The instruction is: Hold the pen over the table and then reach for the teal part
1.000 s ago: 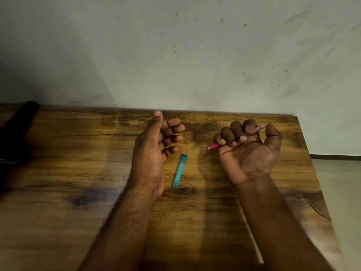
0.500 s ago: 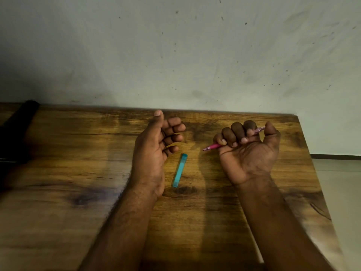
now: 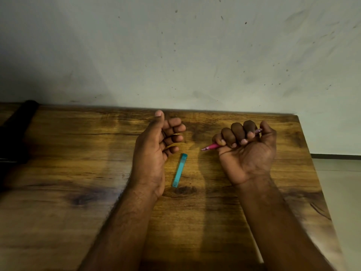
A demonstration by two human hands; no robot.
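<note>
My right hand (image 3: 248, 151) rests on its wrist on the wooden table (image 3: 78, 163), palm up, with its fingers curled round a pink pen (image 3: 212, 147). The pen's tip sticks out to the left of the fist and its other end shows by the thumb. My left hand (image 3: 154, 151) lies on its edge left of it, fingers loosely bent and holding nothing. A slim teal cap or case (image 3: 179, 170) lies flat on the table between the two hands, just right of the left palm and not touched.
A dark, long object (image 3: 17, 132) lies at the table's far left edge. A pale marked wall (image 3: 175, 55) stands right behind the table. The table's right edge (image 3: 312, 163) drops to a light floor (image 3: 341, 192).
Hardly anything has moved. My right hand's thumb has closed in slightly toward the pen's end, and both hands stay in place.
</note>
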